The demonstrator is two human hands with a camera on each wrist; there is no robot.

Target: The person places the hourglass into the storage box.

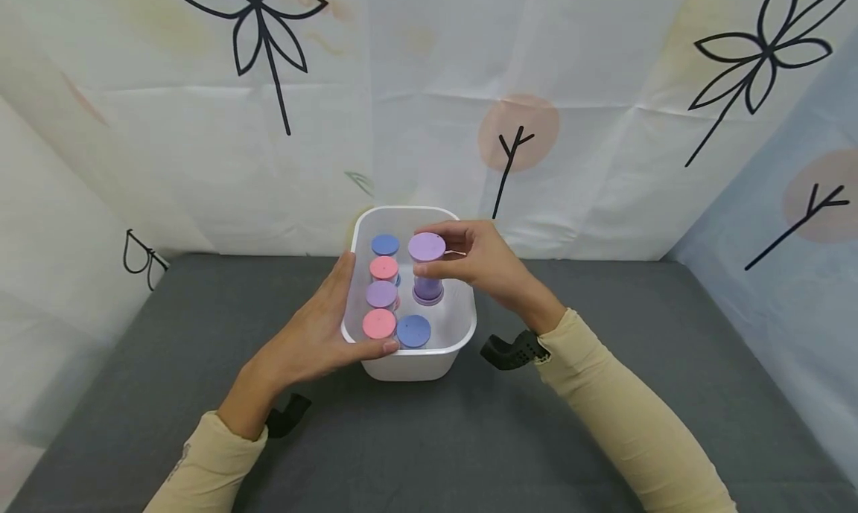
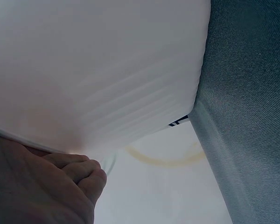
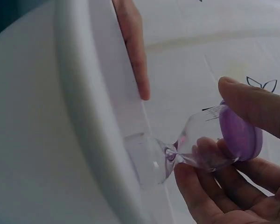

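A white plastic tub (image 1: 410, 367) stands on the grey table. My left hand (image 1: 310, 336) holds its left side, with the thumb along the near rim; in the left wrist view its fingers bend against the tub's outer wall (image 2: 107, 70). My right hand (image 1: 484, 258) grips a purple-capped sand timer (image 1: 427, 248) upright over the tub's right half. The right wrist view shows its clear, pinched glass (image 3: 196, 140) between thumb and fingers. Inside the tub stand several more sand timers: a pink one (image 1: 379, 323), a purple one (image 1: 381, 294) and a blue one (image 1: 413, 331) among them.
A grey cloth covers the table (image 1: 429, 446). Behind it hangs a pale curtain (image 1: 429, 148) with leaf drawings, close to the tub's far edge. More curtain (image 1: 791, 275) closes the right side. Dark straps (image 1: 512, 351) sit at the wrists.
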